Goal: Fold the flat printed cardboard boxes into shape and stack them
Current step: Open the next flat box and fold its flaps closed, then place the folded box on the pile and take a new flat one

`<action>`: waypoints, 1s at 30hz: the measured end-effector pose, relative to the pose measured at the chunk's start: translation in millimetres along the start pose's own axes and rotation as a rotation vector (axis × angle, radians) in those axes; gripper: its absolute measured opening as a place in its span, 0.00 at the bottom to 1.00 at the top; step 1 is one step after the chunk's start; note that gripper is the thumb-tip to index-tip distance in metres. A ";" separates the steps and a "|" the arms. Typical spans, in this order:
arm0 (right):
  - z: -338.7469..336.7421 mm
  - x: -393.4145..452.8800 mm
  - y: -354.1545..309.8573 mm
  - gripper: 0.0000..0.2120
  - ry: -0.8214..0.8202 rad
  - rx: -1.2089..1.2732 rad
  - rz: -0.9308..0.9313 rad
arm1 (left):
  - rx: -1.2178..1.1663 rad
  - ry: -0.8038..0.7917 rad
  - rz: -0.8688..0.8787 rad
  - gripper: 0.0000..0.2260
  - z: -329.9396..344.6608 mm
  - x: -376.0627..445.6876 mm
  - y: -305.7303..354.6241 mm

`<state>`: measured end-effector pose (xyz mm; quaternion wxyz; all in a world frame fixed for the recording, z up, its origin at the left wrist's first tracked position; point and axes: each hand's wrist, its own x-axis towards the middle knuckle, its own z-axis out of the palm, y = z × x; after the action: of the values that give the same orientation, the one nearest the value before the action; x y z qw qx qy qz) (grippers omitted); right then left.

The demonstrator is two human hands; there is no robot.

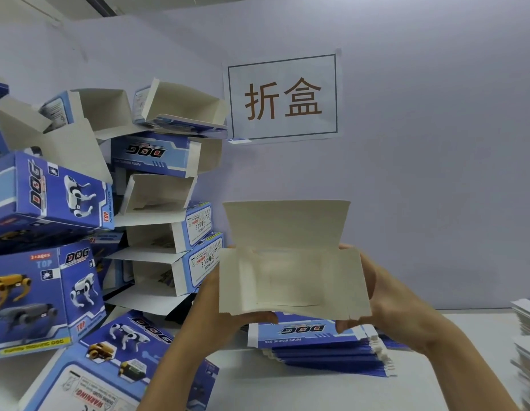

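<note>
I hold a half-formed cardboard box [290, 280] in mid-air, its open plain inside facing me and its lid flap standing up. My left hand [225, 310] grips its left end, with fingers curled under the bottom edge. My right hand [373, 292] grips the right end, with its thumb under the lower edge. Below the box lies a stack of flat blue printed box blanks [326, 348] on the white table [287, 390].
A tall, untidy pile of folded blue "DOG" boxes [157, 185] fills the left side, some lying at the table's front left [109, 366]. Another stack of flat blanks [527, 345] sits at the right edge. A paper sign [283, 96] hangs on the wall behind.
</note>
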<state>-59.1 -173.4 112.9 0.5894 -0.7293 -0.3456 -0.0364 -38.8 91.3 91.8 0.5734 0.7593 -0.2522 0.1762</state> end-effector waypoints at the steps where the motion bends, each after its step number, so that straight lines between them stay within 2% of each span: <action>1: -0.6 -0.4 0.7 0.41 0.005 -0.005 -0.016 | 0.006 -0.005 0.030 0.36 0.9 1.3 2.1; 4: -4.3 -1.3 4.8 0.37 0.108 -0.012 -0.066 | -0.024 0.019 0.077 0.30 6.1 3.5 2.5; 8: -10.3 0.6 17.3 0.32 0.302 0.040 -0.098 | -0.140 0.002 0.079 0.43 10.0 8.0 -2.1; 10: -10.7 2.8 22.1 0.27 0.348 0.091 -0.103 | -0.131 -0.072 0.080 0.44 8.9 7.9 -3.0; 13: -10.8 5.8 27.8 0.25 0.380 0.252 -0.137 | -0.084 -0.091 -0.017 0.47 2.3 5.4 -7.2; 17: -11.4 7.3 31.6 0.13 0.453 0.510 -0.120 | -0.294 -0.117 -0.148 0.38 2.5 3.7 -16.8; 19: -9.5 8.7 35.9 0.15 0.475 0.530 -0.071 | -0.453 -0.089 -0.136 0.38 10.9 3.4 -17.8; 22: -4.0 12.0 38.7 0.19 0.456 0.671 -0.022 | -0.733 -0.038 -0.142 0.46 27.0 3.9 -12.1; 23: -3.1 10.5 41.9 0.20 0.439 0.726 0.009 | -0.781 -0.006 -0.140 0.45 32.5 4.9 -8.0; 26: 1.7 3.8 57.8 0.33 0.369 0.890 0.122 | -0.791 0.138 -0.158 0.33 38.4 7.2 9.3; 27: 3.9 2.6 67.6 0.32 0.365 0.928 0.170 | -0.787 0.157 -0.188 0.30 36.2 9.2 11.7; 28: 7.3 1.0 76.0 0.33 0.407 0.956 0.256 | -0.787 0.144 -0.212 0.30 31.5 9.4 14.7; 30: 8.9 1.9 101.3 0.48 0.521 0.990 0.470 | -0.727 0.008 -0.262 0.24 24.0 8.9 26.4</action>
<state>-5.4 -171.5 26.5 0.9160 -0.3925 0.0044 0.0824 -47.6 61.0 110.6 0.8237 0.5317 -0.1968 0.0038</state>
